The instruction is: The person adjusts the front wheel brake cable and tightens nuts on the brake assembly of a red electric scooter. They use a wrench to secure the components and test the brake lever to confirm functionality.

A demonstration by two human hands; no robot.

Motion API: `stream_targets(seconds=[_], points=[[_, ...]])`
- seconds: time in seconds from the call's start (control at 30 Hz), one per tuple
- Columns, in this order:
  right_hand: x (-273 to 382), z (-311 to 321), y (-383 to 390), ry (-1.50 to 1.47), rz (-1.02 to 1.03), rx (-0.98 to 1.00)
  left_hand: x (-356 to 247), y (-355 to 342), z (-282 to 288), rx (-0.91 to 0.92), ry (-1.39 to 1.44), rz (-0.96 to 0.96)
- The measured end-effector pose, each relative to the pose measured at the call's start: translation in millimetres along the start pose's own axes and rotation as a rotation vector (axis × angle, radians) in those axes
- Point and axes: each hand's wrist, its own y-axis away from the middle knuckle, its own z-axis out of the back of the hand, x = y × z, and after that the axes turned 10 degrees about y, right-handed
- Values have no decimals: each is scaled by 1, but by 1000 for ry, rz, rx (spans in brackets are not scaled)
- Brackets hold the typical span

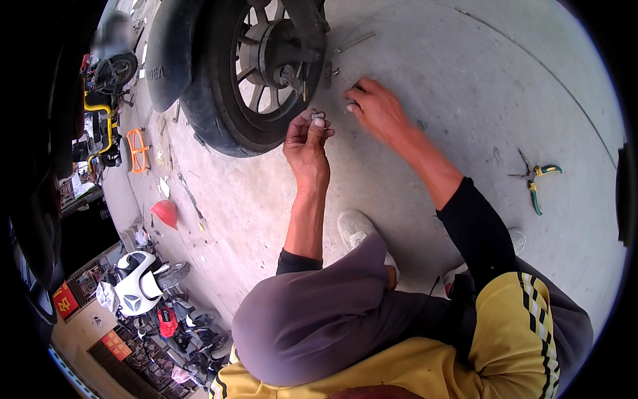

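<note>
My left hand (308,149) pinches a small grey metal piece (318,116), perhaps a nut or a collar, between thumb and fingers. To its right, my right hand (375,108) is closed, fingertips together. A small dark bit shows at them, too little to name. Both hands are just beside the scooter wheel (256,73), which has a black tyre and a grey spoked rim. From its hub sticks out a brake lever arm (290,76) with a thin brass-coloured rod. On the floor beside the wheel lie a small coil spring (328,74) and a short bolt (336,72).
Pliers with green and yellow handles (533,179) lie open on the concrete at right. A metal rod-like tool (355,42) lies beyond my hands. Leftward are a red funnel-like piece (165,213), an orange frame (137,151) and parked scooters (141,284). A cable (531,53) curves at far right.
</note>
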Motion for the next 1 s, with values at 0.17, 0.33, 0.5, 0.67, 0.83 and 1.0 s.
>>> stream_targets(seconds=[0.17,0.33,0.5,0.67,0.83,1.0], points=[[26,12,13,-574,-217,83,3,-2,-6,-26,-70,-18],[32,-1,20,-650,-244,100,7,5,-3,11,-161,-15],[33,-12,21,-815,-256,24,0,1,-7,43,-221,-65],[43,-1,1,-673,-296,-54,-7,1,-12,52,-394,-275],[55,3,-28,-453,-169,-142,-20,-6,-22,66,-544,-240],[35,-4,-35,-546,-307,-148,2,-37,-21,49,-309,-184]])
